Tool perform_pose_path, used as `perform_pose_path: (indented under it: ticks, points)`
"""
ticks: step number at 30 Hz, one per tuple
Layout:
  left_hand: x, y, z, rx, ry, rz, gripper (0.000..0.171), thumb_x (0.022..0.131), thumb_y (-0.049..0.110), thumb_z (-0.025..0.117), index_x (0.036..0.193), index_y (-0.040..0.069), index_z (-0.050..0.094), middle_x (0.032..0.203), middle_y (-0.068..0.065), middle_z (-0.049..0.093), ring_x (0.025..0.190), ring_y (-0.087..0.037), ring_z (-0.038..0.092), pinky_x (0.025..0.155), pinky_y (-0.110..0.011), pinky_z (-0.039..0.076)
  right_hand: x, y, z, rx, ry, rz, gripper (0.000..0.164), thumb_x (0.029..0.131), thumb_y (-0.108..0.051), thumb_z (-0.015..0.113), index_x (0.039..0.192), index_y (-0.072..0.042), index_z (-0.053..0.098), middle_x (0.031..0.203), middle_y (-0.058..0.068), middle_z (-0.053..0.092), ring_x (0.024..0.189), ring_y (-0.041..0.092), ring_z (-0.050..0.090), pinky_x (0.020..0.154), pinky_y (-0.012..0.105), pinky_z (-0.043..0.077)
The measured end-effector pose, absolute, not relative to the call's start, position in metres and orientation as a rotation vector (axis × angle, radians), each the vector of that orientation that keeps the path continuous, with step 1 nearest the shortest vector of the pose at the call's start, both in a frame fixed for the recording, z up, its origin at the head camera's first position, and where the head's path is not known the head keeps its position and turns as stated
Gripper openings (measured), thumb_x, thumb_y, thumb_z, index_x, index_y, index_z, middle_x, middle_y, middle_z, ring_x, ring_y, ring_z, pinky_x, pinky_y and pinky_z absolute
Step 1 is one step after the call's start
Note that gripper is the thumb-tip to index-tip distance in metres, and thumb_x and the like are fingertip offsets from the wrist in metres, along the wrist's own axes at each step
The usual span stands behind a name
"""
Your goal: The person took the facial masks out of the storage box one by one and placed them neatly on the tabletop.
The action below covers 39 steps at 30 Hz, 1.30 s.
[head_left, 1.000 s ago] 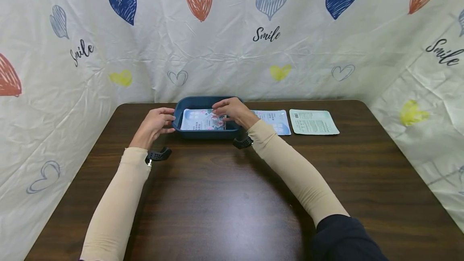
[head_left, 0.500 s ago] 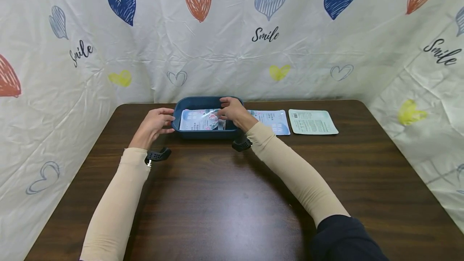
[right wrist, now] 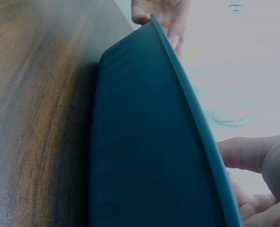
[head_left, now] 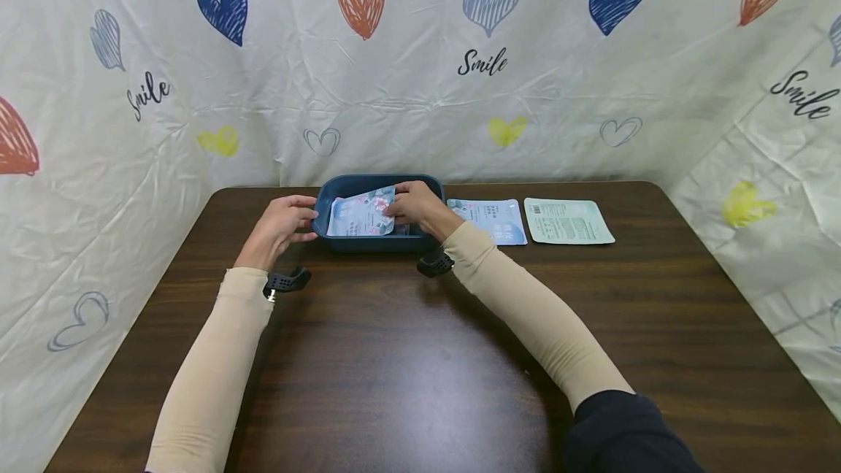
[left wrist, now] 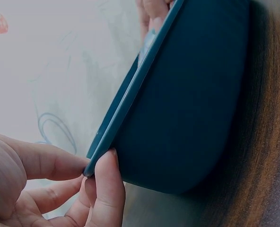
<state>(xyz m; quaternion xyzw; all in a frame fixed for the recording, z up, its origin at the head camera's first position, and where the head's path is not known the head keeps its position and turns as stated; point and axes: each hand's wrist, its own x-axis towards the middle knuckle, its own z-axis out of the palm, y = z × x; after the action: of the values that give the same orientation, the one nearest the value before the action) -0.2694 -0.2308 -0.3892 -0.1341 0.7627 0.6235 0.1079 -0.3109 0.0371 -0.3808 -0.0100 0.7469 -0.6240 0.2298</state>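
Observation:
My left hand pinches the left end of a dark blue plastic basin; in the left wrist view its thumb and fingers are on either side of the rim. Inside the basin, my right hand pinches the right edge of a light blue, flower-printed sheet mask packet, which is tilted with that edge raised. Part of another packet shows beneath it. In the right wrist view the basin wall hides the packet and some of the right fingers.
To the basin's right, a blue printed packet and a pale green packet lie flat on the dark wooden table. A white cloth backdrop with hearts hangs right behind the table's back edge.
The right hand has shifted slightly over the packets and now pinches the top one, whose right edge has come up and tilted. The left hand stays on the basin rim.

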Motion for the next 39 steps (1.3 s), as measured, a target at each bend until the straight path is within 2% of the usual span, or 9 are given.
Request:
perform_pose_path:
  ticks: [5,8,11,16,19,23,30,39]
  points:
    - [-0.270,-0.230,-0.388,-0.398,2.244,1.836,0.047,0.101,0.003,0.054,0.148,0.004,0.048,0.137,-0.020,0.050,0.114,-0.034,0.054,0.075,-0.030,0.062,-0.308,0.038,-0.381,-0.099,2.072,-1.646,0.056,0.094,-0.003,0.071,0.145,-0.002,0.051,0.127,0.015,0.068,0.096,0.021,0.072,0.085,0.036,0.061]
    - [-0.269,-0.229,-0.387,-0.394,2.252,1.825,0.047,0.101,0.004,0.054,0.148,0.005,0.048,0.138,-0.020,0.050,0.114,-0.033,0.054,0.077,-0.030,0.062,-0.308,0.037,-0.380,-0.124,2.085,-1.618,0.053,0.096,-0.005,0.069,0.145,-0.002,0.051,0.115,0.015,0.071,0.088,0.019,0.072,0.080,0.034,0.062]
    - [-0.268,-0.229,-0.386,-0.387,2.262,1.812,0.046,0.102,0.005,0.054,0.148,0.005,0.048,0.139,-0.020,0.050,0.112,-0.032,0.055,0.079,-0.031,0.062,-0.309,0.038,-0.380,-0.115,2.092,-1.622,0.057,0.097,-0.006,0.067,0.150,-0.004,0.046,0.109,0.014,0.071,0.083,0.017,0.070,0.077,0.032,0.062]
    - [-0.269,-0.228,-0.387,-0.392,2.260,1.812,0.046,0.102,0.005,0.054,0.147,0.006,0.049,0.135,-0.018,0.050,0.108,-0.029,0.055,0.078,-0.030,0.062,-0.308,0.039,-0.379,-0.106,2.107,-1.635,0.063,0.098,-0.005,0.066,0.155,-0.005,0.039,0.109,0.014,0.068,0.080,0.016,0.068,0.074,0.032,0.062]
    - [-0.269,-0.228,-0.387,-0.391,2.253,1.824,0.047,0.101,0.004,0.054,0.148,0.004,0.048,0.133,-0.017,0.050,0.106,-0.028,0.054,0.077,-0.030,0.062,-0.309,0.040,-0.380,-0.102,2.113,-1.656,0.062,0.097,-0.005,0.066,0.154,-0.005,0.041,0.108,0.014,0.068,0.080,0.017,0.068,0.077,0.034,0.062]
    - [-0.269,-0.229,-0.386,-0.398,2.246,1.828,0.047,0.101,0.004,0.054,0.148,0.005,0.048,0.135,-0.018,0.050,0.110,-0.029,0.054,0.076,-0.030,0.062,-0.310,0.041,-0.380,-0.114,2.097,-1.690,0.051,0.097,-0.004,0.066,0.146,-0.004,0.051,0.105,0.015,0.069,0.080,0.018,0.069,0.082,0.038,0.062]
    - [-0.268,-0.230,-0.387,-0.395,2.253,1.821,0.047,0.102,0.003,0.053,0.149,0.004,0.047,0.136,-0.019,0.050,0.115,-0.033,0.053,0.077,-0.030,0.062,-0.308,0.042,-0.378,-0.141,2.055,-1.736,0.038,0.098,-0.003,0.065,0.135,-0.003,0.060,0.104,0.015,0.070,0.084,0.019,0.071,0.088,0.043,0.060]
    - [-0.270,-0.230,-0.388,-0.419,2.237,1.827,0.046,0.102,0.004,0.054,0.148,0.004,0.049,0.141,-0.021,0.049,0.107,-0.026,0.054,0.077,-0.030,0.062,-0.305,0.050,-0.370,-0.163,2.009,-1.799,0.038,0.098,-0.003,0.065,0.135,-0.002,0.060,0.105,0.014,0.070,0.085,0.019,0.071,0.095,0.049,0.056]
